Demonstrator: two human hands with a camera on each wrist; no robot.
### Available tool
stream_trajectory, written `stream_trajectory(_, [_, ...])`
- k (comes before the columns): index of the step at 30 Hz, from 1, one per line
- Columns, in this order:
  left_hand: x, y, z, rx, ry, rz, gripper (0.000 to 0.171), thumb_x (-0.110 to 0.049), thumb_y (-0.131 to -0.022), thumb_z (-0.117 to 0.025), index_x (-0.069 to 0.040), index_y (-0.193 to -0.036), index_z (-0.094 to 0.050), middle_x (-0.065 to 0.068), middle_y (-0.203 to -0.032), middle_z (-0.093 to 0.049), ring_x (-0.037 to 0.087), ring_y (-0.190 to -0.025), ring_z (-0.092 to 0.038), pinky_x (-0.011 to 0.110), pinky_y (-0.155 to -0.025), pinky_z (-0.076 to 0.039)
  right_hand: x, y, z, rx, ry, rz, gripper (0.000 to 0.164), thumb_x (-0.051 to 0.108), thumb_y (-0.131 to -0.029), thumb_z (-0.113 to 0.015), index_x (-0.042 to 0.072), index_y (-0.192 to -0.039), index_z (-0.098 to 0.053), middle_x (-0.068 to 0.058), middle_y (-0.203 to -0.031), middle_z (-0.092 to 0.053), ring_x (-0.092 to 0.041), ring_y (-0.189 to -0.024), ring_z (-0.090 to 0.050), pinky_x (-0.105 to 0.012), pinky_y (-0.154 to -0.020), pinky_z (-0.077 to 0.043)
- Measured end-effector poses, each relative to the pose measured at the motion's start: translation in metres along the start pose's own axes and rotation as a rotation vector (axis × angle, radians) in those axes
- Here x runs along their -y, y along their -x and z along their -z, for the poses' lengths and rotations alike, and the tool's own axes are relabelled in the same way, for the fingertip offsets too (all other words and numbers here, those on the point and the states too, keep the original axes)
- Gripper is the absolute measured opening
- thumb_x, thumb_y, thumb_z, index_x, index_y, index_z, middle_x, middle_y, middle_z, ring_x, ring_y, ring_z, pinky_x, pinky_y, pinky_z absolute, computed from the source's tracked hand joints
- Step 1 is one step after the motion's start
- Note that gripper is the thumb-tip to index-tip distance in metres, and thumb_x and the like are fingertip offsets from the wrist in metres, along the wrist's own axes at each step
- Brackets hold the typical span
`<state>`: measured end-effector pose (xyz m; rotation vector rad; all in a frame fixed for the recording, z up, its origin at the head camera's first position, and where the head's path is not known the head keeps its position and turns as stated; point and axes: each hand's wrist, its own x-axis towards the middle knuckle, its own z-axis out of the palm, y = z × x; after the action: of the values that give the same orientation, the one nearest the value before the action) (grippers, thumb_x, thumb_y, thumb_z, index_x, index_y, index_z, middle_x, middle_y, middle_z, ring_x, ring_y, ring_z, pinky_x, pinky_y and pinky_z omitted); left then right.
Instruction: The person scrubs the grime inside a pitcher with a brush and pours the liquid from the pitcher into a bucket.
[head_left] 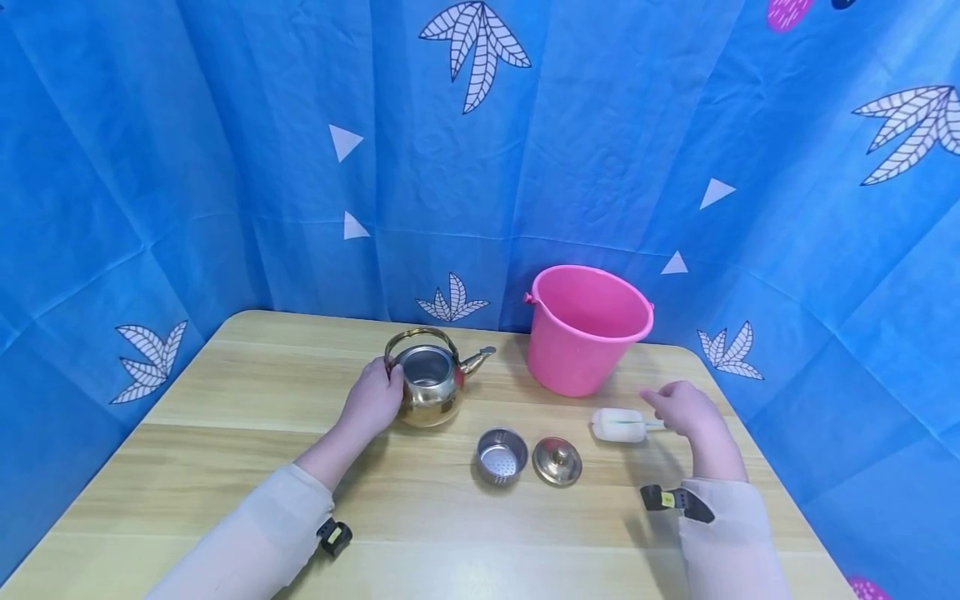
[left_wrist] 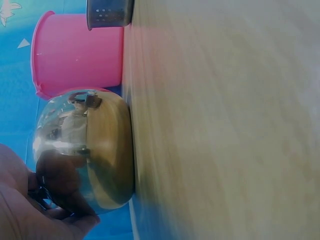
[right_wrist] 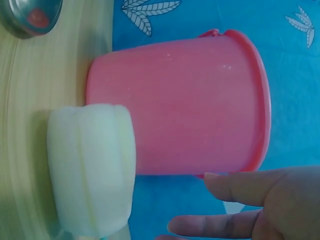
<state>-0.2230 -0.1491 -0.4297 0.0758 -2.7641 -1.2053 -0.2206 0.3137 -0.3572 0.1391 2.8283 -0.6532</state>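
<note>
A shiny gold-coloured metal teapot [head_left: 430, 403] stands lidless on the table, spout to the right and hoop handle raised. My left hand [head_left: 377, 394] grips it at the left side, near the foot of the handle; part of this grip is hidden. In the left wrist view the fingers curl in beside the teapot's rounded body [left_wrist: 107, 150]. A white sponge cup brush [head_left: 618, 425] lies at the right, its thin handle pointing right. Over that handle hovers my right hand [head_left: 690, 411], fingers extended and holding nothing. The sponge head [right_wrist: 92, 170] is apart from the fingertips in the right wrist view.
A pink bucket [head_left: 573, 362] stands upright at the back right, behind the brush. In front of the teapot are a perforated metal strainer basket [head_left: 502, 457] and a round metal lid [head_left: 557, 461] with a knob. Blue patterned curtains [head_left: 450, 167] enclose the wooden table [head_left: 435, 533].
</note>
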Motion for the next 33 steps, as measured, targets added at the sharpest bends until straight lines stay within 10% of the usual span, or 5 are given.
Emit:
stream_trajectory(20, [-0.001,0.001,0.001,-0.008,-0.010,-0.003,0.049,-0.027,-0.107,-0.035,0.014,-0.132,-0.047,0.032,-0.127,-0.054,0.049,-0.122,-0.053,0.058,-0.102,-0.043,-0.019,-0.008,-0.012,0.046,-0.136,-0.088,0.068,0.045,-0.103,-0.045,-0.018,-0.126,-0.049,-0.026,-0.104,-0.064,-0.038,-0.093,-0.064,-0.046,-0.077,-0.058])
stream_trajectory(33, [-0.001,0.000,0.001,0.000,-0.009,-0.003,0.049,-0.027,-0.107,-0.035,0.014,-0.131,-0.046,0.031,-0.126,-0.055,0.048,-0.122,-0.053,0.058,-0.101,-0.043,-0.041,-0.022,-0.015,0.037,-0.139,-0.155,0.052,0.044,-0.101,-0.049,-0.007,-0.100,-0.059,-0.013,-0.083,-0.061,-0.021,-0.066,-0.057,-0.033,-0.061,-0.053])
